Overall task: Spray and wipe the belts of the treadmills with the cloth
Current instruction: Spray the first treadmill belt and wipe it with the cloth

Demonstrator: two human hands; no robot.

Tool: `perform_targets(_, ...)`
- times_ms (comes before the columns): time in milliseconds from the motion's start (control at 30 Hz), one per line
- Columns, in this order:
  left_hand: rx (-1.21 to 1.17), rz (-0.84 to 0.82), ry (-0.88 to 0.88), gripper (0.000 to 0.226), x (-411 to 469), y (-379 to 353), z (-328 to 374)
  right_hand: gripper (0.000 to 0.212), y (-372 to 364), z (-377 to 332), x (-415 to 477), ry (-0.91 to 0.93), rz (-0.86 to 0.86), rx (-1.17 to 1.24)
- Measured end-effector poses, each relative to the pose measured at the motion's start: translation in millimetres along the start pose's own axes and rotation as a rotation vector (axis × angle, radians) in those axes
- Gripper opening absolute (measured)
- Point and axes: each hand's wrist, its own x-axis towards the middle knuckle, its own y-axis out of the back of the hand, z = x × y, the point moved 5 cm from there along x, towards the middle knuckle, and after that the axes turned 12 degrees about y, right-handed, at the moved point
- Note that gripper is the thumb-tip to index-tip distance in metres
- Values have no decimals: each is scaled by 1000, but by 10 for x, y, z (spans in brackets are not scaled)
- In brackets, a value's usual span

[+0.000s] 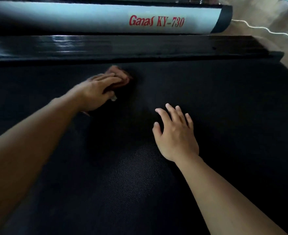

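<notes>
Blurrily, left hand [97, 89] flat-fingered on half-hidden cloth [122, 77], thumb seemingly tucked, right hand [175, 133] splayed on belt [233, 116]

Left hand [97, 92] presses a reddish cloth [122, 76] flat on the black belt [233, 124], at ten o'clock from the right hand [175, 133], whose fingers are spread and straight. Grey rail [72, 17] lettered "Ganas KY-730" at twelve o'clock. White cord [267, 30] at two o'clock.
</notes>
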Motion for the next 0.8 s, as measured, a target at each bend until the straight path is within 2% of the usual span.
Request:
perform_targets(100,-20,-32,164,66,46,138,-379,50,-3,-5,-2,2,17,-3)
perform_targets(267,-110,-1,164,63,275,221,108,51,-12,-3,10,8,7,-11)
perform_targets(500,25,-47,38,72,566,-40,852,52,-11,12,7,7,-7,-8)
perform_targets(633,46,-80,7,73,319,-71,881,51,4,3,-6,12,7,0)
perform_targets(800,-7,-79,-5,72,-530,-23,850,50,9,2,-6,3,7,26)
